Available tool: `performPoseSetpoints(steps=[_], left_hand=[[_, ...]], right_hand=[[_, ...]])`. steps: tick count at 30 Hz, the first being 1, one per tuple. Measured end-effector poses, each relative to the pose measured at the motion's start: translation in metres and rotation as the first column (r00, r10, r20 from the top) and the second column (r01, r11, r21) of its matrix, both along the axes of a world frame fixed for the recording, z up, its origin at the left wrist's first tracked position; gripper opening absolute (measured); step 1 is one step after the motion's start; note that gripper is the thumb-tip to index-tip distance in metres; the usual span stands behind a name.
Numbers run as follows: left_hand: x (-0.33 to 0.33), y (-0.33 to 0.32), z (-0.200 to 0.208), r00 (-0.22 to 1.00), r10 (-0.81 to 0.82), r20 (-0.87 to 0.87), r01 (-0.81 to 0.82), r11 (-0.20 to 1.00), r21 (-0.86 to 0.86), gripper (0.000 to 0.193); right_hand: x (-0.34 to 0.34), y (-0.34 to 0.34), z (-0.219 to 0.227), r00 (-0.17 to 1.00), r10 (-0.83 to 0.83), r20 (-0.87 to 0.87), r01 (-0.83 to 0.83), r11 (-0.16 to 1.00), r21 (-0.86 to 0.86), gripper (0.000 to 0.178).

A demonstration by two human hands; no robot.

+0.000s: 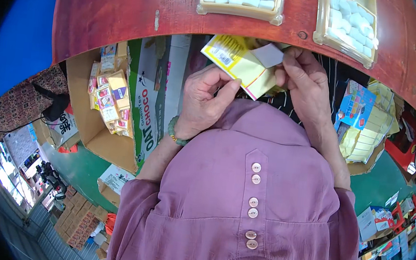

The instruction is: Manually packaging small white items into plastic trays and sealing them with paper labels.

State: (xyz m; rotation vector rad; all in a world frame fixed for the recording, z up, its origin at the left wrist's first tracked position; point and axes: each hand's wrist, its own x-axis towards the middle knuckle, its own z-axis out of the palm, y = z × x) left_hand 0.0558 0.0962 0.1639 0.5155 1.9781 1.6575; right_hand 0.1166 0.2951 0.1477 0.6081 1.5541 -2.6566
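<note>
Just below the table edge, my left hand (205,97) grips a small yellow carton (247,72) with a barcode and a thin red line, thumb on its lower edge. A beaded bracelet (173,130) circles that wrist. On the carton's right side, my right hand (307,80) is closed, with thumb and finger pinching a pale flap-like piece (269,55). Whether this piece is part of the carton I cannot tell. The carton's far right end is hidden behind my right fingers.
On the red table (143,23) stand a tray of white pieces (242,12) and another such tray (322,38). A cardboard box (111,149) of small packets (112,101) is at my left. To my right lie stacked yellow cartons (364,141) and a blue printed packet (356,104).
</note>
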Motion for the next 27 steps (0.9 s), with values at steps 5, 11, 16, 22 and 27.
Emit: performPoseSetpoints(steps=[5, 11, 16, 22, 27], left_hand=[[0.011, -0.005, -0.027, 0.886, 0.204, 0.416, -0.3, 0.937, 0.18, 0.004], [0.0, -0.009, -0.036, 0.799, 0.253, 0.546, -0.454, 0.849, 0.271, 0.008], [-0.029, -0.025, -0.047, 0.829, 0.342, 0.443, -0.398, 0.917, 0.037, 0.012], [-0.024, -0.001, 0.021, 0.812, 0.105, -0.574, -0.393, 0.826, -0.404, 0.011], [-0.003, 0.048, 0.089, 0.928, -0.353, -0.121, 0.338, 0.933, -0.126, 0.011]], right_hand=[[0.01, 0.017, -0.027, 0.882, -0.433, 0.184, 0.467, 0.855, -0.226, 0.015], [0.055, 0.09, -0.036, 0.658, -0.734, 0.166, 0.75, 0.623, -0.222, 0.012], [0.141, 0.149, -0.033, 0.437, -0.899, 0.029, 0.9, 0.437, -0.01, 0.015], [0.176, 0.109, 0.022, 0.485, -0.865, -0.127, 0.808, 0.387, 0.444, 0.013], [0.14, 0.059, 0.067, 0.655, -0.718, -0.235, 0.627, 0.343, 0.699, 0.012]])
